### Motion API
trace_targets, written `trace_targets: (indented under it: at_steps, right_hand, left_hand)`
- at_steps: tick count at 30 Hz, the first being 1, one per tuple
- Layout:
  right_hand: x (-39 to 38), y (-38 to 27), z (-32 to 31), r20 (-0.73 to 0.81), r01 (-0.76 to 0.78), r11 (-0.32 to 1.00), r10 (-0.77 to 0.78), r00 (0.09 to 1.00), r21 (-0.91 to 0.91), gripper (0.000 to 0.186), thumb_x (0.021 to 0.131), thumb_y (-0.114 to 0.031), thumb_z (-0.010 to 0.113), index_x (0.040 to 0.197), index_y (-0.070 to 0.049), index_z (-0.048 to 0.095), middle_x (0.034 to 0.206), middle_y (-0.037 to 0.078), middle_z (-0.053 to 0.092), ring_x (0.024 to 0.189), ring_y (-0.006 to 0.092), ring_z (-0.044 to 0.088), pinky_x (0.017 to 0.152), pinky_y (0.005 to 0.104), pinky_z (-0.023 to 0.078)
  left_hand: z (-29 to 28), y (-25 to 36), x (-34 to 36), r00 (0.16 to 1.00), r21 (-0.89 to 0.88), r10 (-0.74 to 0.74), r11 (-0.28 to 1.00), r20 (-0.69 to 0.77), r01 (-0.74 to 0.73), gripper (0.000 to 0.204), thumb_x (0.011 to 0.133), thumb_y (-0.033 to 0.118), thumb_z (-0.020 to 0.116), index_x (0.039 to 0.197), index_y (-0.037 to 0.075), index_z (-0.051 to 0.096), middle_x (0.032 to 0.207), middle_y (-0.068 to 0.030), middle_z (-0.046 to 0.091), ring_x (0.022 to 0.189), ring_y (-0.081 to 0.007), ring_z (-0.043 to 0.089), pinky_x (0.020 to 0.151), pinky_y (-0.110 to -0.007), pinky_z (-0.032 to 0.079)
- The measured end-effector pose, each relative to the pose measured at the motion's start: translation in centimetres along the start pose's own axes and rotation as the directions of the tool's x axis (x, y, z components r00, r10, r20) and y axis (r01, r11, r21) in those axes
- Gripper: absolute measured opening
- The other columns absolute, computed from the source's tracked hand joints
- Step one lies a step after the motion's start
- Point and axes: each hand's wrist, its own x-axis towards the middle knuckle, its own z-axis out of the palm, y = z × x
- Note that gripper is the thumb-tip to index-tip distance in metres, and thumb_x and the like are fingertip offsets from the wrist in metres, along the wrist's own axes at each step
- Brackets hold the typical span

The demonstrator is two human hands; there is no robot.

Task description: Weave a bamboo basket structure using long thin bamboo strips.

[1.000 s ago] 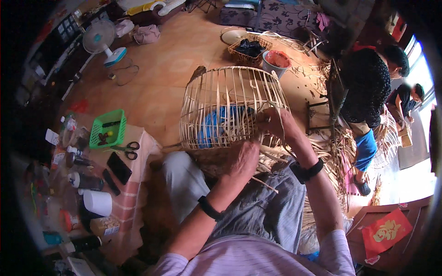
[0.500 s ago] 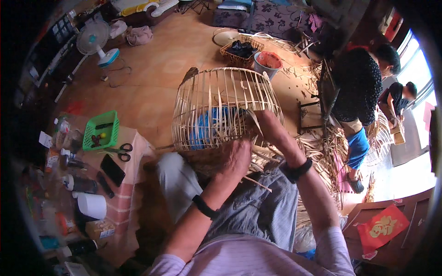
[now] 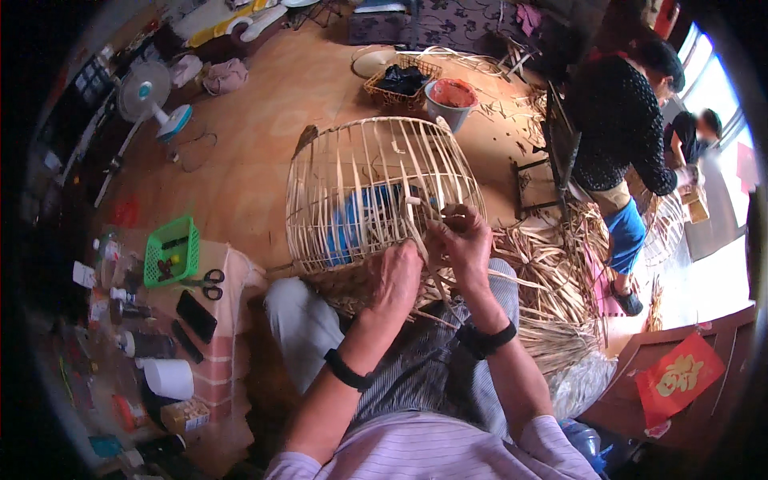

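Observation:
A round openwork basket (image 3: 372, 164) of pale bamboo-like strips lies tipped over my knees, its slats running upward. At its near edge my left hand (image 3: 392, 276) is closed, knuckles up; it grips a strip of the weave there, though the fingers are partly hidden. Just to the right, my right hand (image 3: 464, 244) pinches a flat weaving strip (image 3: 432, 276) between thumb and fingers. Loose strip ends stick out below both hands. Something blue (image 3: 344, 232) shows through the slats.
On the left, a cloth-covered table holds a green basket (image 3: 172, 252), scissors (image 3: 213, 284), a black phone (image 3: 197, 315) and bottles. Dry strips (image 3: 544, 280) pile at my right. Beyond are a grey bucket (image 3: 450, 112), a fan (image 3: 145, 90) and a person (image 3: 612, 124) bending over.
My right hand has drawn lower and closer to my left hand, its fingers now pinching the strip. The whole view has shifted slightly. The person at right has reached an arm out.

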Motion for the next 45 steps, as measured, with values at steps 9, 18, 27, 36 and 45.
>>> trace_targets:
  at_steps: [9, 18, 27, 36, 45]
  right_hand:
    - [-2.5, 1.5, -3.5, -0.001, -0.082, 0.994, 0.082, 0.997, -0.077, 0.022, 0.085, -0.003, 0.086, 0.091, 0.001, 0.065, 0.084, 0.009, 0.076, 0.075, 0.0127, 0.071, 0.066, 0.0267, 0.057]
    - [-4.1, 3.0, -3.8, -0.125, -0.277, 0.914, 0.325, 0.938, 0.297, 0.026, 0.088, -0.004, 0.085, 0.102, -0.002, 0.064, 0.078, 0.005, 0.073, 0.062, 0.0075, 0.064, 0.055, 0.0223, 0.051]
    - [-2.3, 1.4, -4.2, 0.233, -0.38, 0.904, 0.334, 0.913, 0.196, 0.018, 0.107, -0.022, 0.064, 0.099, -0.006, 0.059, 0.079, -0.001, 0.06, 0.059, 0.0066, 0.052, 0.054, 0.0216, 0.042]
    - [-5.2, -3.9, 0.0, 0.427, -0.249, 0.912, 0.094, 0.899, 0.325, 0.016, 0.109, -0.02, 0.061, 0.105, -0.005, 0.063, 0.083, 0.0, 0.066, 0.067, 0.0072, 0.058, 0.06, 0.0213, 0.048]
    - [-4.4, -0.4, 2.7, 0.483, -0.381, 0.808, 0.139, 0.864, 0.449, 0.013, 0.108, -0.019, 0.062, 0.105, -0.007, 0.059, 0.082, 0.0, 0.065, 0.067, 0.0093, 0.058, 0.061, 0.0242, 0.049]
  left_hand:
    - [-0.3, -0.5, 0.0, 0.999, -0.048, 0.047, 0.998, -0.022, -0.048, 0.013, 0.094, 0.016, 0.072, 0.095, 0.003, 0.073, 0.085, -0.0224, 0.072, 0.084, -0.0436, 0.07, 0.077, -0.052, 0.052]
    - [0.9, -1.4, -0.9, 0.981, -0.063, 0.186, 0.98, -0.05, -0.189, 0.018, 0.096, 0.019, 0.068, 0.096, 0.001, 0.073, 0.088, -0.0211, 0.072, 0.088, -0.0413, 0.07, 0.083, -0.051, 0.053]
    - [2.0, -0.9, 0.0, 0.997, -0.099, 0.076, 0.992, 0.021, -0.074, 0.03, 0.098, 0.027, 0.069, 0.097, -0.003, 0.073, 0.089, -0.025, 0.072, 0.088, -0.0451, 0.071, 0.078, -0.053, 0.055]
    - [-3.0, -3.4, -2.0, 0.99, -0.401, 0.044, 0.916, 0.131, 0.013, 0.011, 0.095, 0.003, 0.066, 0.105, 0.003, 0.069, 0.101, -0.0194, 0.074, 0.098, -0.0395, 0.072, 0.084, -0.045, 0.056]
    - [-3.2, -9.5, -1.3, 0.998, -0.258, 0.045, 0.965, -0.043, -0.054, 0.031, 0.106, 0.034, 0.06, 0.103, 0.004, 0.067, 0.093, -0.0207, 0.071, 0.085, -0.0407, 0.07, 0.073, -0.045, 0.052]
